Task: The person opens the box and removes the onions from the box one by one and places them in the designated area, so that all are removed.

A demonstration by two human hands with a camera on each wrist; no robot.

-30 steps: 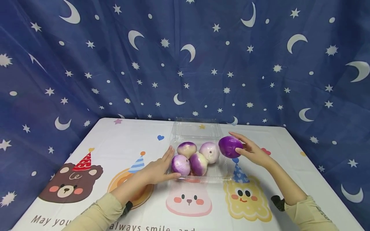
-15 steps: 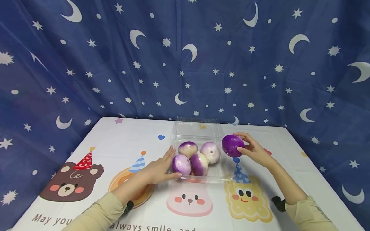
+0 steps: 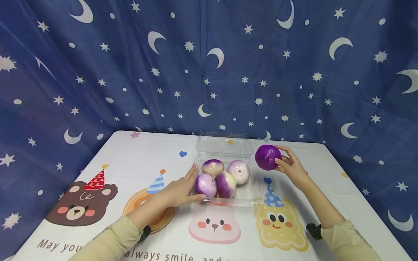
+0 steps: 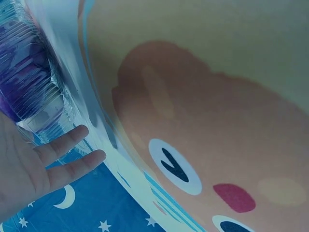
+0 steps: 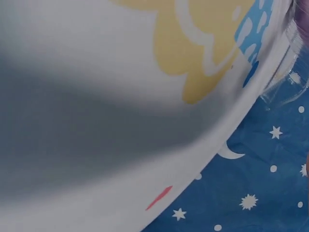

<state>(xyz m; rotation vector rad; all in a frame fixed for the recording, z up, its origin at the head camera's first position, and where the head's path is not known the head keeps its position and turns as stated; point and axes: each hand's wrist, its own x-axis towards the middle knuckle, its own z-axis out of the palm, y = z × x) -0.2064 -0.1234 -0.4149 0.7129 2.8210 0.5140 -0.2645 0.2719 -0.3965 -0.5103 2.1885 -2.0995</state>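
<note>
In the head view my right hand (image 3: 292, 169) pinches a deep purple onion (image 3: 267, 157) between thumb and fingers. The onion is raised at the right side of a clear plastic clamshell container (image 3: 251, 194), its small nub facing the camera. Several paler purple-and-white onions (image 3: 226, 185) lie inside the container, towards its left. My left hand (image 3: 179, 192) is at the container's left wall, fingers straight and thumb along the front corner. The left wrist view shows that hand (image 4: 24, 169) beside the container's ribbed side (image 4: 36, 72). In the right wrist view the held onion is out of sight.
The container's clear lid (image 3: 225, 145) stands folded back behind it. Underneath is a white tablecloth (image 3: 156, 148) printed with cartoon animals and lettering. A dark blue curtain (image 3: 183, 65) with moons and stars hangs at the table's back edge and sides.
My right hand has carried the deep purple onion to the right and slightly up, turning it so that its nub shows. My left hand keeps its place at the container.
</note>
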